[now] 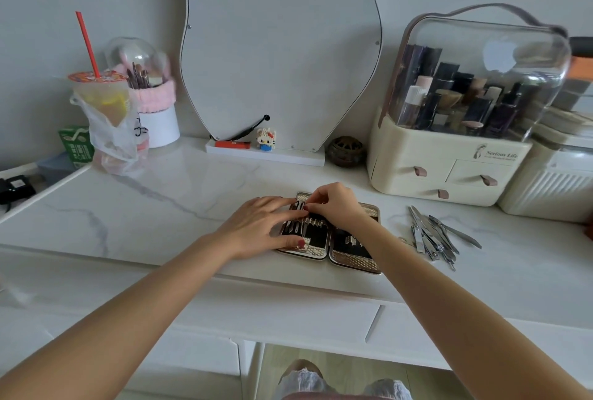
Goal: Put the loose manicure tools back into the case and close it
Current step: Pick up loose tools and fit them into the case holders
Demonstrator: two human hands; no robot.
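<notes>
The manicure case [353,255] lies open on the white marble dresser top, black lining inside, gold textured edges. Several steel tools sit in loops in its left half [296,226]. My left hand [263,226] rests flat on that left half, fingers spread, thumb on the lower edge. My right hand [337,204] is over the upper middle of the case, its fingertips pinched on a thin steel tool [303,205] at the top of the left half. A heap of loose tools [433,236], clippers and files, lies on the table right of the case.
A cream cosmetics organiser [449,168] with a clear lid stands behind right, a ribbed white box [548,187] beside it. A mirror [279,46], a small brick figure [266,139] and a dark round pot [346,151] stand behind. A bagged drink cup [102,104] and brush holder [154,117] are far left.
</notes>
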